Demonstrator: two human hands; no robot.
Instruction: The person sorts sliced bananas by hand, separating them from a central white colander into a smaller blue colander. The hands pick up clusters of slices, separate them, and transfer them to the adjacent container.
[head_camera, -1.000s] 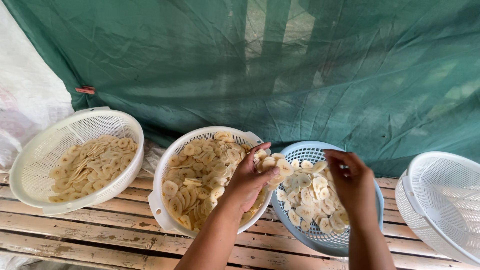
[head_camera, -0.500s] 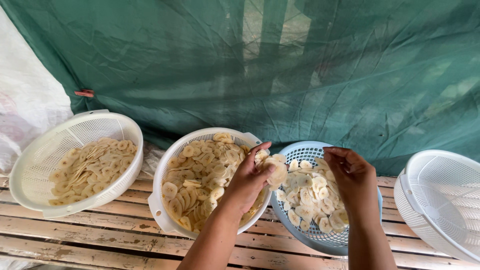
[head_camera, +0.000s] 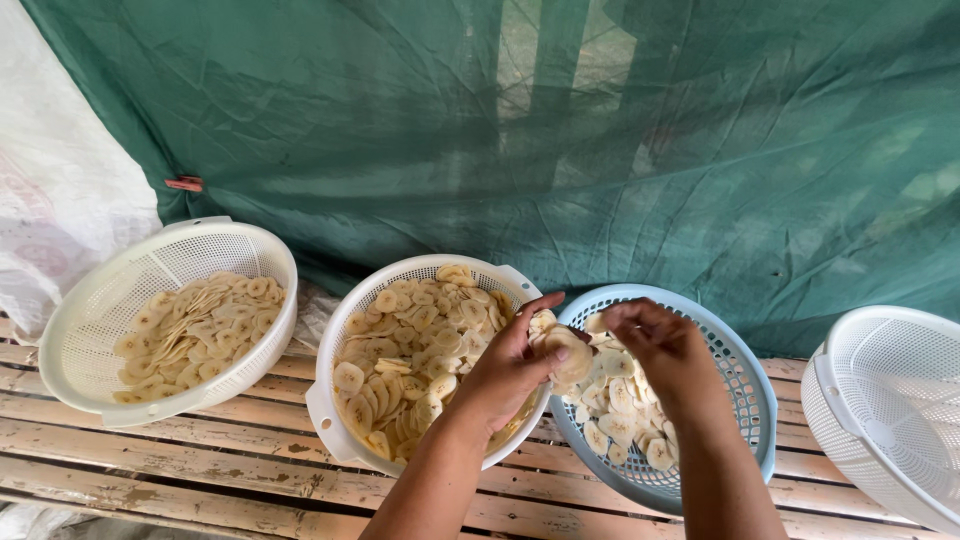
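Observation:
My left hand (head_camera: 512, 368) grips a small stack of pale banana slices (head_camera: 565, 352) between the middle white basket (head_camera: 345, 330) and the blue basket (head_camera: 745, 385). My right hand (head_camera: 665, 355) hovers over the blue basket with its fingertips pinched on a slice at the edge of that stack. The middle white basket is full of yellowish slices. The blue basket holds a thinner layer of paler slices, partly hidden by my right hand.
A left white basket (head_camera: 100, 300) holds more slices. An empty-looking white basket (head_camera: 900, 400) stands at the right edge. All rest on a wooden slatted bench (head_camera: 200, 460). A green net (head_camera: 560, 140) hangs behind, with white sheeting (head_camera: 60, 190) at left.
Both hands have stayed over the gap between the middle and blue baskets. My right hand's fingers have shifted slightly toward the stack in my left hand.

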